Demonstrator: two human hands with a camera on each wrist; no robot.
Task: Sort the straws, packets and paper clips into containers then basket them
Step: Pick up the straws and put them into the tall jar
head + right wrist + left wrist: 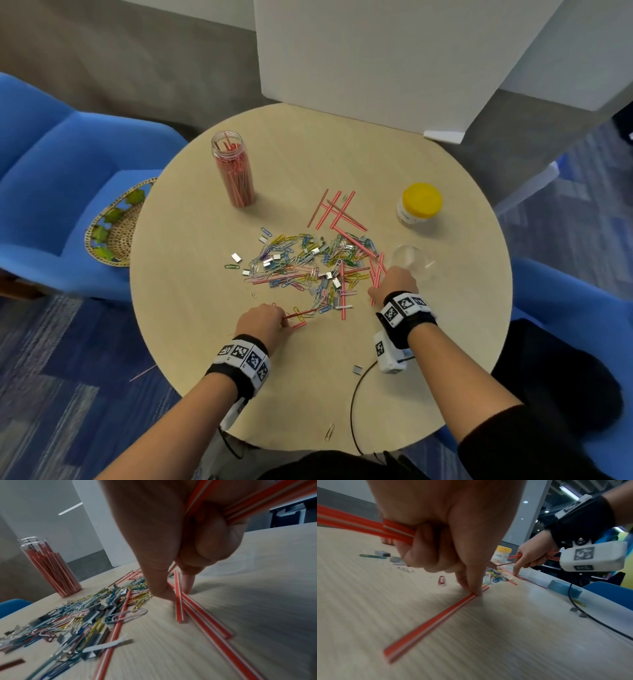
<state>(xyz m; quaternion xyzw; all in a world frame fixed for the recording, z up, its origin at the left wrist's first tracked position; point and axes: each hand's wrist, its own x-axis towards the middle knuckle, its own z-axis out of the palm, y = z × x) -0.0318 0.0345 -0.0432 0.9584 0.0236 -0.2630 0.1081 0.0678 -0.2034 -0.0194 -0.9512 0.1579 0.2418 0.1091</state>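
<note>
Red-and-white straws, coloured paper clips and small silver packets lie mixed in the middle of the round table. My left hand grips a bundle of straws in its curled fingers while thumb and forefinger pinch another straw flat on the table. My right hand also holds several straws in its palm, and its thumb and finger close on loose straws at the pile's right edge. A tall clear jar at the back left holds many straws.
A yellow-lidded jar stands at the right, a clear cup just beyond my right hand. A woven basket sits on the blue chair to the left. More straws lie behind the pile. A black cable crosses the near table edge.
</note>
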